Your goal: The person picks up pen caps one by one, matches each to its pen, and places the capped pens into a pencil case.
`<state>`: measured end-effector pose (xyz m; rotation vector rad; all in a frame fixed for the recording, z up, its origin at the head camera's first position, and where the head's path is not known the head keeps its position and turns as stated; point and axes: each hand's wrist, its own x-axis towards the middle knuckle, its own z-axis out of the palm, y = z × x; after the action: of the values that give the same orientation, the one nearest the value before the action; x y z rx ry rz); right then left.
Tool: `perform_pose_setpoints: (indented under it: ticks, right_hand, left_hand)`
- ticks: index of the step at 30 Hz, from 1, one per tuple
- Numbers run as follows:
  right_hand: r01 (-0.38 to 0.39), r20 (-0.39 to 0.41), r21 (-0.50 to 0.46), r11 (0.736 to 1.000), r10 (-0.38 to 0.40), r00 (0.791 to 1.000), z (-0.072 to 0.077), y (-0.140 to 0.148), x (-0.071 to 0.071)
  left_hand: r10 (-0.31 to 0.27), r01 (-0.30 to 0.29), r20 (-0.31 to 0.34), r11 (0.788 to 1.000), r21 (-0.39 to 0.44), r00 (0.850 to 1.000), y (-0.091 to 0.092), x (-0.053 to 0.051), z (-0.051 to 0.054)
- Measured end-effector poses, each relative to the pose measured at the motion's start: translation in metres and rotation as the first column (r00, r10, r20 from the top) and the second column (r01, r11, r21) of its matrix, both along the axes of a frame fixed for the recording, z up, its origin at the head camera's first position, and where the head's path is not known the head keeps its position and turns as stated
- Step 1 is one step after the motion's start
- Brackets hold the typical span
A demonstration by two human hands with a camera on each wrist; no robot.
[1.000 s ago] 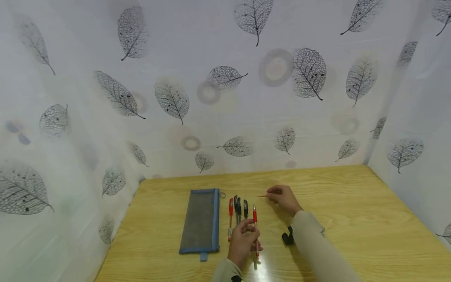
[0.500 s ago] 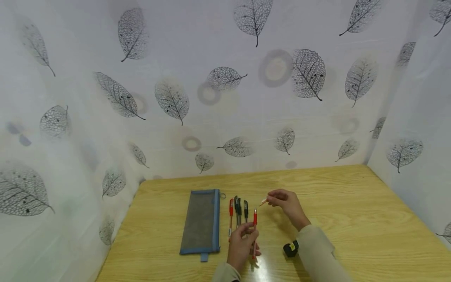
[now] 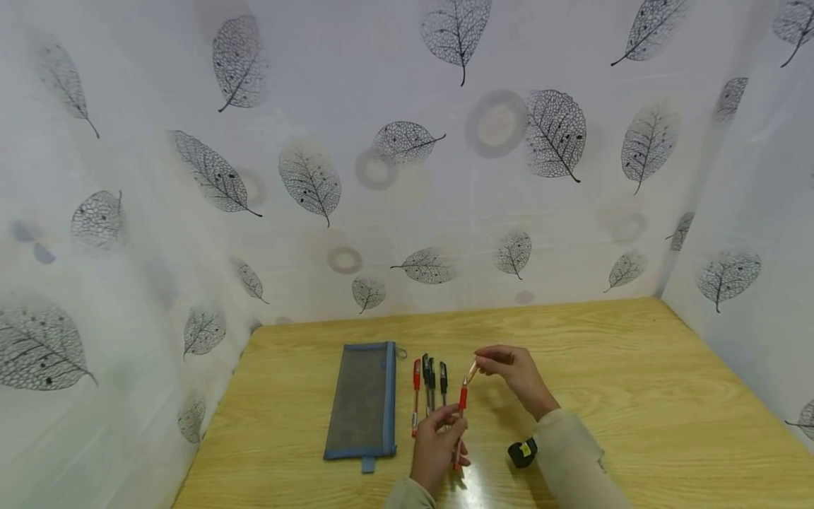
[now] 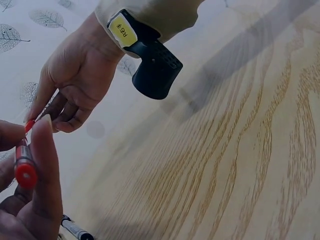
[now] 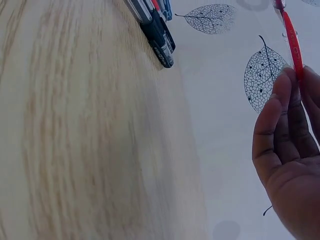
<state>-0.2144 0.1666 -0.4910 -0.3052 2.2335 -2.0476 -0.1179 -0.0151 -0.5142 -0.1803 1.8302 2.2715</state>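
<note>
My left hand (image 3: 435,445) grips a red gel pen (image 3: 463,398) between thumb and fingers, its tip pointing up and away. From the right, my right hand (image 3: 516,373) pinches a clear pen cap with a red clip (image 5: 294,45) by its end. In the head view the cap (image 3: 472,371) is slanted and meets the pen's tip; how far it is over the tip cannot be made out. The left wrist view shows the pen's red end plug (image 4: 25,175) between the left fingers, the right hand beyond it.
Left of the hands lie a capped red pen (image 3: 416,378) and several black pens (image 3: 443,375), side by side. A grey mesh pouch (image 3: 359,399) with blue edges lies farther left. A black wrist camera (image 3: 522,453) sits at the right sleeve. Leaf-patterned sheeting surrounds the wooden table (image 3: 636,396).
My right hand has turned the cap from nearly level to slanted and brought it left and down to the pen's tip. The left hand keeps its grip on the pen, which now leans slightly right.
</note>
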Motion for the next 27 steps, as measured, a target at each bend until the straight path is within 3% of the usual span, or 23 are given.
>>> perform_pose_setpoints:
  ticks: [6, 14, 22, 27]
  right_hand:
    - [-0.041, -0.021, 0.019, 0.999, 0.041, 0.999, 0.001, -0.002, 0.001]
    - [-0.102, 0.009, 0.027, 0.994, 0.101, 0.995, 0.002, -0.006, 0.007]
    - [0.001, 0.013, -0.07, 0.998, 0.0, 1.0, 0.0, -0.017, 0.017]
    - [0.043, 0.016, -0.116, 0.992, -0.042, 0.999, -0.001, -0.023, 0.023]
  left_hand:
    - [-0.008, 0.008, -0.02, 1.0, -0.008, 1.0, -0.001, 0.0, 0.0]
    - [0.033, -0.035, -0.047, 0.999, -0.037, 0.998, 0.0, 0.0, 0.002]
    - [0.105, -0.106, -0.075, 0.994, -0.017, 0.992, 0.003, -0.002, 0.004]
    - [0.168, -0.167, -0.047, 0.986, 0.024, 0.985, 0.009, 0.0, 0.006]
